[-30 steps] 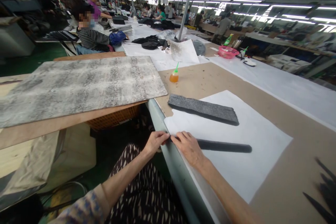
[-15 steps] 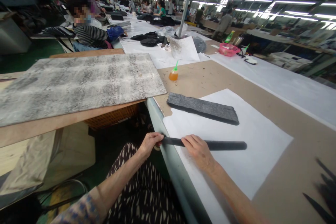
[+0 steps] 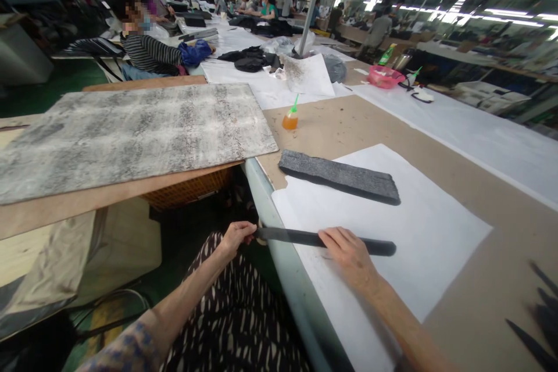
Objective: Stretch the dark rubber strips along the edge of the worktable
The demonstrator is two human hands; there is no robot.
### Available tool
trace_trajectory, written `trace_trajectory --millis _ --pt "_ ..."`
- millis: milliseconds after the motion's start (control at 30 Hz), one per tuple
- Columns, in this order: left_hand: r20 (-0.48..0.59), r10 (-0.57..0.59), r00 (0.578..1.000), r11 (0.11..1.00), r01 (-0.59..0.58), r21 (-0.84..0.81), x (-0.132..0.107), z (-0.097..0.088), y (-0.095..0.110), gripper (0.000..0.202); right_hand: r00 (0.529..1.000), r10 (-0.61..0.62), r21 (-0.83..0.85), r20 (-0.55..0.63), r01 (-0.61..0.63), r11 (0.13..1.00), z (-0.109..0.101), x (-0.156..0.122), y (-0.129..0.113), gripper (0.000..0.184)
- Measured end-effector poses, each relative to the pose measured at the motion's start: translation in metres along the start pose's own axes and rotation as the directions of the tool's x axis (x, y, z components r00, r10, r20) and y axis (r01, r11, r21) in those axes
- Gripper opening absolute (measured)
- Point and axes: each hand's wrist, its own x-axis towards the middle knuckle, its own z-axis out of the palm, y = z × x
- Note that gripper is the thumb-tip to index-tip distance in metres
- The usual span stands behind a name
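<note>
My left hand (image 3: 238, 237) pinches the near end of a long black strip (image 3: 283, 235), just off the table's edge. Over the middle of the strip rests my right hand (image 3: 346, 247), its fingers together and curled across it. The strip's far end lies on a white paper sheet (image 3: 375, 290). Behind it, partly on the same sheet, is a stack of dark grey fabric pieces (image 3: 340, 177). What the strip is made of I cannot tell for sure; it looks like folded cloth.
A small oil bottle (image 3: 290, 120) with a green spout stands beyond the stack. On the left lies a worn grey board (image 3: 174, 128). A pink basket (image 3: 386, 77) sits farther back. Dark pointed blades (image 3: 529, 343) blur at the right edge. Another person in striped sleeves (image 3: 152, 52) sits at back left.
My left hand has drawn back to the left, and the black strip has slid leftward with it. My right hand now rests a little farther right on the strip. The view has shifted slightly.
</note>
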Motion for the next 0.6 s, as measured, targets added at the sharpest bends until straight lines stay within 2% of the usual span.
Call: trace_trajectory --millis 100,233,400,500,600 --pt "-0.018 -0.035 0.999 0.999 0.035 -0.008 0.008 -0.004 -0.014 0.031 0.998 -0.053 -0.025 0.014 0.054 0.998 0.001 0.007 -0.006 0.031" --pt "-0.064 -0.097 0.993 0.995 0.096 -0.013 0.015 -0.006 -0.033 0.035 0.989 -0.131 -0.069 0.071 0.136 0.988 0.008 0.029 -0.025 0.028" --pt "-0.13 -0.148 0.98 0.989 0.146 -0.026 0.013 -0.013 -0.046 0.035 0.976 -0.183 -0.101 0.116 0.195 0.976 0.016 0.044 -0.04 0.023" --pt "-0.168 -0.121 0.978 0.993 0.121 -0.012 0.009 -0.009 -0.038 0.034 0.979 -0.174 -0.102 0.104 0.185 0.977 0.018 0.043 -0.039 0.022" --pt "-0.125 0.006 0.992 1.0 -0.003 0.026 0.0 0.01 -0.011 0.034 0.979 -0.179 -0.097 0.1 0.189 0.977 0.017 0.042 -0.038 0.02"
